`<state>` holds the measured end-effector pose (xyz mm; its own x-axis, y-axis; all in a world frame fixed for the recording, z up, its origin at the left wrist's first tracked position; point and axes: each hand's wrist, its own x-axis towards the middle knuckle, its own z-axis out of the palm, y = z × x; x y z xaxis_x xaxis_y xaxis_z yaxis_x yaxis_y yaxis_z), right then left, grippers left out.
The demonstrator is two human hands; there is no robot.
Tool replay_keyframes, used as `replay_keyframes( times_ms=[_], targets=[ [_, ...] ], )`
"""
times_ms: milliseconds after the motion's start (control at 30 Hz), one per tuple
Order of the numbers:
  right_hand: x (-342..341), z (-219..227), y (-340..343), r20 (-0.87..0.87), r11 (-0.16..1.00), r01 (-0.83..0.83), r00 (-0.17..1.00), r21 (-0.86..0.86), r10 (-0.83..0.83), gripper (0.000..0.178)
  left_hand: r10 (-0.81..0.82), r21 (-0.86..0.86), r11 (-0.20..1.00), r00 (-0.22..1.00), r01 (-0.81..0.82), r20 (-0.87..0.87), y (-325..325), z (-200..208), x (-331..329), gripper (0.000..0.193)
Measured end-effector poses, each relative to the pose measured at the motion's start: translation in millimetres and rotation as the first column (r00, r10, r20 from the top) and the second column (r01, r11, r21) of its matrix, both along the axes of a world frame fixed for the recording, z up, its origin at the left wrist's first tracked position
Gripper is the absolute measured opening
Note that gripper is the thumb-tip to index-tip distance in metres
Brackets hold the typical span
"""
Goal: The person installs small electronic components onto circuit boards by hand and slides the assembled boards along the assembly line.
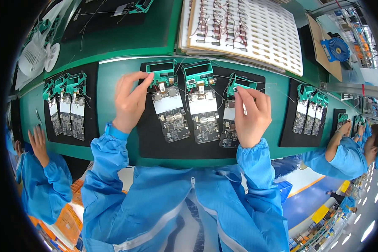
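Note:
Three circuit boards, each joined to a green plastic frame, lie in a row on a black mat (151, 147). My left hand (130, 101) is closed, thumb and forefinger pinched at the left edge of the left green frame (164, 69). Below that frame lies the left circuit board (172, 122). The middle frame (198, 73) and its circuit board (203, 122) are untouched. My right hand (254, 113) pinches at the lower edge of the right green frame (244, 83); what lies between those fingertips is hidden. It partly covers the right circuit board (229, 130). Thin wires trail from the frames.
Beyond the mat, a white foam tray (273, 38) holds rows of small wired parts. More boards with frames lie on mats at left (92, 126) and right (285, 138). Co-workers (42, 180) (340, 155) sit on both sides. A white fan (33, 54) and blue fan (338, 49) stand farther back.

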<state>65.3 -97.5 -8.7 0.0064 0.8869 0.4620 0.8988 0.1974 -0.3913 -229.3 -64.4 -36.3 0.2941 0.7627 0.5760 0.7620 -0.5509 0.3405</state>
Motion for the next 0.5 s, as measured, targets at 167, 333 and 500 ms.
replay_keyframes(
  times_ms=[167, 333, 500],
  targets=[
    [20.3, -23.2, -2.4, 0.111, 0.981, -0.162, 0.982, 0.106, 0.150, 0.039, 0.002, 0.048, 0.999, 0.999, 0.000, -0.046, 0.9, -0.6, 1.3, 0.040],
    [16.2, -1.8, -8.0, 0.570, 0.973, -0.227, 0.794, -0.046, 0.212, 0.038, 0.021, 0.004, 1.000, 1.000, -0.021, 0.008, -2.5, -0.6, 6.6, 0.037],
    [14.2, 13.0, -3.2, 0.702, 0.940, -0.309, 0.638, -0.143, 0.317, 0.039, 0.009, -0.022, 1.000, 0.996, -0.008, 0.085, -6.0, -0.5, 4.3, 0.037]
  ],
)
